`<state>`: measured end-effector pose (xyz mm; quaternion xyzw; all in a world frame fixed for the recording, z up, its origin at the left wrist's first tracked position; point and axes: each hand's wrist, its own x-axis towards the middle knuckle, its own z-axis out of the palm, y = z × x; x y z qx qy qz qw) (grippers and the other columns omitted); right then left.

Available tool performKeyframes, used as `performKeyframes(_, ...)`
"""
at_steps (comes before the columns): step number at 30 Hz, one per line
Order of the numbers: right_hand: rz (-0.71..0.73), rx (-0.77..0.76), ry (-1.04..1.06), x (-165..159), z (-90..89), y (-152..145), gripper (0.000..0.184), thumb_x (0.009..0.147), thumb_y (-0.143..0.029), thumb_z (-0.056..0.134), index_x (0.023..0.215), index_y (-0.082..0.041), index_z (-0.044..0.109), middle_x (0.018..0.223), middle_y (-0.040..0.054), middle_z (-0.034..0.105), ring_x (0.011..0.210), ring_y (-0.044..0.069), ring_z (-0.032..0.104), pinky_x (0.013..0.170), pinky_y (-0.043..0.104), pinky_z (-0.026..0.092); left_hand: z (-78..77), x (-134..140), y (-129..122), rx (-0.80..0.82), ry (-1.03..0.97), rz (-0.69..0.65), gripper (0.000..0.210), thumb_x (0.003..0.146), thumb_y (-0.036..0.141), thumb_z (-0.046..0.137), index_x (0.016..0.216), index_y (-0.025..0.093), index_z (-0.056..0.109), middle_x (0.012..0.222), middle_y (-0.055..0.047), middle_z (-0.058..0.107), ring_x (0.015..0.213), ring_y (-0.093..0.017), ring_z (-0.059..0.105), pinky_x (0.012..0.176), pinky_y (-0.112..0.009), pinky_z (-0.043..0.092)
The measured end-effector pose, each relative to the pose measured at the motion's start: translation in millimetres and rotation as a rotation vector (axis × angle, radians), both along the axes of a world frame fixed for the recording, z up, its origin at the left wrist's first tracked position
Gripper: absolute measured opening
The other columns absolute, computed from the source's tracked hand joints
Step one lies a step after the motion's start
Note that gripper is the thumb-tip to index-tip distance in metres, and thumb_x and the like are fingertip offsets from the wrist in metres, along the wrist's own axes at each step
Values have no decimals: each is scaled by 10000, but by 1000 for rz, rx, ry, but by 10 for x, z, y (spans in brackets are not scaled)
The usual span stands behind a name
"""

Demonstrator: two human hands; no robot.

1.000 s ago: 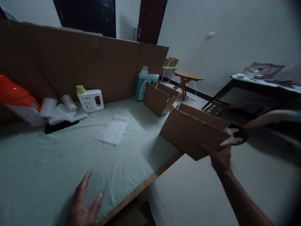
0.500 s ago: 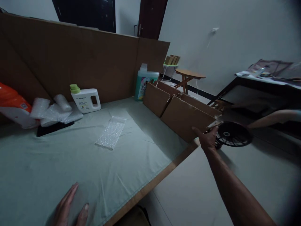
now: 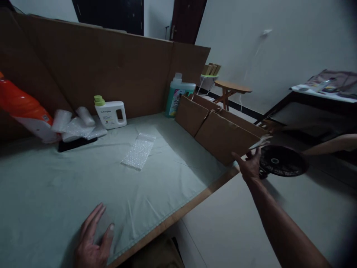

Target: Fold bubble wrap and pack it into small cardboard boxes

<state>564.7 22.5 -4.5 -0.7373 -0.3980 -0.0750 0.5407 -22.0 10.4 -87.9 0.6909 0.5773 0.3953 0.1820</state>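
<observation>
My right hand [image 3: 249, 165] is at the near right corner of a cardboard box [image 3: 227, 136], thumb on its front face and fingers around the end, where they are partly hidden. Something pale and thin, perhaps plastic, sticks out of the box just above those fingers. Over the green cloth at the lower left, my left hand [image 3: 93, 238] is open and empty, its thumb apart from the fingers. A flat piece of bubble wrap [image 3: 138, 152] lies on the cloth beyond it. Another cardboard box [image 3: 192, 114] stands end to end with the first.
A white bottle with a green cap [image 3: 110, 113], a teal liquid bottle [image 3: 174, 97], an orange bottle [image 3: 25, 108] and bubble-wrap rolls [image 3: 74, 124] stand along a cardboard screen [image 3: 111, 70]. Beyond the table edge [image 3: 173, 219] is a black fan [image 3: 283, 160]. Another person's arm [image 3: 331, 144] shows at right.
My left hand has moved up and further into view, and is less blurred. The whole view has shifted slightly. My right hand stays at the box corner.
</observation>
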Motion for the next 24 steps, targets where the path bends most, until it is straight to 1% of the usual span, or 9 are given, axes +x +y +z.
performKeyframes(2,-155,4,113,-219,-129,-150,691,651,-536,835,1175,-220,514,1265,227,606,1180,351,591,881,418,500,49,55,-6,14,-14,23,420,932,414,544,1313,238,571,1352,-103,616,1245,-295,595,1055,-451,505)
performKeyframes(4,-202,2,89,-506,-262,-279,679,723,-573,751,1248,-205,526,1302,219,600,1208,371,583,969,503,474,82,81,1,38,-13,15,399,933,417,546,1270,211,607,1341,-117,630,1224,-291,613,1023,-446,532)
performKeyframes(7,-16,-64,-85,-1007,-372,-287,540,834,-566,610,1238,-208,594,1308,155,625,1224,351,588,1015,571,457,106,84,25,97,7,-4,370,939,399,542,1220,180,640,1329,-136,644,1204,-290,631,995,-456,557)
performKeyframes(11,522,-208,-348,-1793,-324,181,344,901,-441,585,1169,-242,666,1324,125,643,1230,299,592,1033,507,464,121,105,44,121,14,-10,339,940,337,533,1201,160,654,1326,-150,650,1199,-289,641,977,-463,573)
performKeyframes(14,769,-312,-542,-2447,-240,688,464,877,-368,623,1319,-227,611,1433,144,579,1281,309,549,1032,490,444,129,132,39,124,-41,15,326,930,317,538,1185,161,668,1319,-151,655,1206,-287,641,982,-456,573)
performKeyframes(16,843,-427,-677,-2835,-203,984,566,850,-349,661,1385,-190,567,1493,166,523,1319,323,509,1035,471,416,133,143,29,123,-91,38,323,926,305,540,1183,159,671,1315,-153,657,1208,-282,640,988,-452,569)
performKeyframes(18,855,-539,-780,-3124,-183,1218,490,870,-334,661,1330,-173,613,1461,164,557,1278,309,533,1016,428,392,135,149,15,108,-148,59,325,922,293,540,1189,159,669,1320,-155,654,1216,-280,635,997,-454,562)
performKeyframes(21,844,-617,-834,-3372,-157,1454,212,958,-244,557,1079,-179,718,1229,115,707,1086,240,623,945,362,363,143,149,2,59,-254,81,324,913,291,546,1184,169,675,1317,-151,660,1230,-282,628,1020,-461,539)
performKeyframes(24,817,-607,-827,-3543,-112,1542,251,997,-179,473,941,-159,717,1014,102,751,956,210,639,890,342,335,184,117,20,-47,-400,57,352,894,331,573,1193,180,682,1321,-146,661,1245,-291,615,1059,-469,501)
